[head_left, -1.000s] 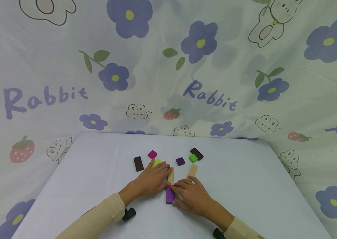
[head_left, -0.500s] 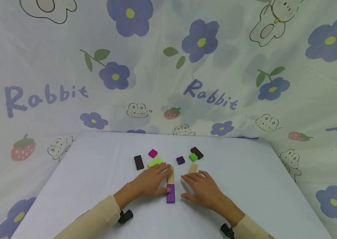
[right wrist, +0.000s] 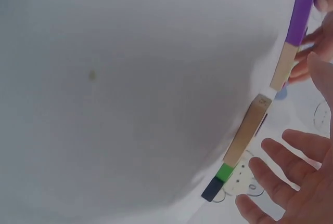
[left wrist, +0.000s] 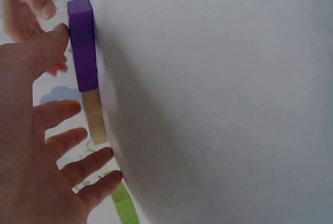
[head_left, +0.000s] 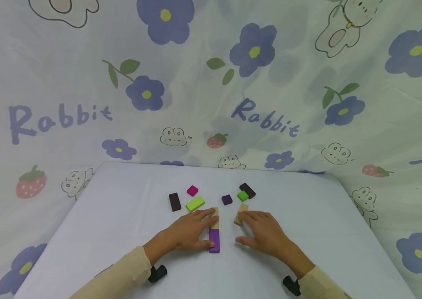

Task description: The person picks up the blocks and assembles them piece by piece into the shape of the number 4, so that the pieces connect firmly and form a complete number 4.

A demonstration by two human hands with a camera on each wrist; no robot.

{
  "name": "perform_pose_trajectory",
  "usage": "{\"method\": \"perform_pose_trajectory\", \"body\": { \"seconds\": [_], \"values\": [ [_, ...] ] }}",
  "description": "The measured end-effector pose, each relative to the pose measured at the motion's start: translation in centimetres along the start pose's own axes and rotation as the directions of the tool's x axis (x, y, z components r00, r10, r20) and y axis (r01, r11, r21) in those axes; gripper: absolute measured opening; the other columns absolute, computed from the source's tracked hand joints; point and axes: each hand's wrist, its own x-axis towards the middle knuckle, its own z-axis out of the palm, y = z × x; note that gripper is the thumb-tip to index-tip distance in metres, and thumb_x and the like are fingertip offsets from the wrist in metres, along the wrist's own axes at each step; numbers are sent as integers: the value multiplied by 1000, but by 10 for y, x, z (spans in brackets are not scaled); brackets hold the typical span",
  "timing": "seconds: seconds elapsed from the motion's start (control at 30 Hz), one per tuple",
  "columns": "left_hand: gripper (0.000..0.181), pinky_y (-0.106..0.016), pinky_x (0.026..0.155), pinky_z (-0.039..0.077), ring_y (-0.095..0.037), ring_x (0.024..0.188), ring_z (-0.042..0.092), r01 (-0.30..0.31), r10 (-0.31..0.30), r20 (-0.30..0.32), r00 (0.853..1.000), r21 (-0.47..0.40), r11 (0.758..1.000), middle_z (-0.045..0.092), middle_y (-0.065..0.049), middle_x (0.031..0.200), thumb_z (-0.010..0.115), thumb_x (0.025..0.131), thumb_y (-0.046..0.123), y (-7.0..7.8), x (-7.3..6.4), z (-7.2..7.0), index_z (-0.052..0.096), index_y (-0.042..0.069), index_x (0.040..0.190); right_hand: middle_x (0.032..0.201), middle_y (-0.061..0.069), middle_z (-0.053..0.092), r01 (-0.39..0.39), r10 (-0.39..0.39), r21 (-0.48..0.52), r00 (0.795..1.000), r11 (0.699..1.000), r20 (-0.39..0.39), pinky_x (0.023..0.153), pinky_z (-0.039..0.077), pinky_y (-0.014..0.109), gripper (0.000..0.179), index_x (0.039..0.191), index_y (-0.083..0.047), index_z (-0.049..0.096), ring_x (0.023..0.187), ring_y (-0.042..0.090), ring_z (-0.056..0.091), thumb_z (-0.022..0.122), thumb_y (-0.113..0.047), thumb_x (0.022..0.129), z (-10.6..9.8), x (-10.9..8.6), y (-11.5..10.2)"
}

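A purple block (head_left: 214,237) and a plain wooden block (head_left: 215,224) lie end to end in a line on the white table. My left hand (head_left: 186,231) rests over them from the left, fingers spread and fairly straight. Its thumb touches the purple block (left wrist: 83,47); the fingertips are at the wooden block. My right hand (head_left: 267,232) is beside a second wooden block (head_left: 242,211), which lies slanted to the right. In the right wrist view, that wooden block (right wrist: 247,133) stands apart from the spread fingers. Whether the index fingertip touches it in the head view, I cannot tell.
Behind the hands lie a dark brown block (head_left: 175,202), a lime block (head_left: 195,203), a magenta block (head_left: 192,190), a dark purple block (head_left: 227,199), a green block (head_left: 243,196) and another dark brown block (head_left: 248,190). A patterned cloth (head_left: 203,83) hangs beyond the table.
My right hand has left the purple block and moved right to the slanted wooden block. My left hand stays at the line, its thumb now lower on the purple block.
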Motion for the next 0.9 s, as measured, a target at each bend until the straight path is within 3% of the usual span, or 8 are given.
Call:
{"method": "perform_pose_trajectory", "body": {
  "seconds": [0.33,0.73,0.9],
  "values": [
    [75,-50,113,38,-32,144,38,-7,7,0,1000,19,1000,36,-5,161,54,96,63,0,-2,0,43,19,155,149,8,51,-56,56,26,998,998,1,107,42,57,89,150,-12,48,135,32,49,73,-64,83,-2,8,10],
    [75,-50,113,39,-31,145,37,14,-14,3,1000,-14,1000,36,-6,161,56,95,63,5,-5,-1,44,18,154,147,13,53,-47,48,26,998,999,-32,101,48,57,89,148,-6,49,131,34,53,75,-61,83,0,20,21],
    [75,-50,113,38,-31,145,37,20,-20,2,1000,-10,1000,35,-5,161,55,95,63,6,-6,-1,44,19,154,147,14,53,-58,59,50,998,997,-11,101,47,57,88,149,-8,47,130,35,54,75,-60,84,2,25,23]
  ]
}}
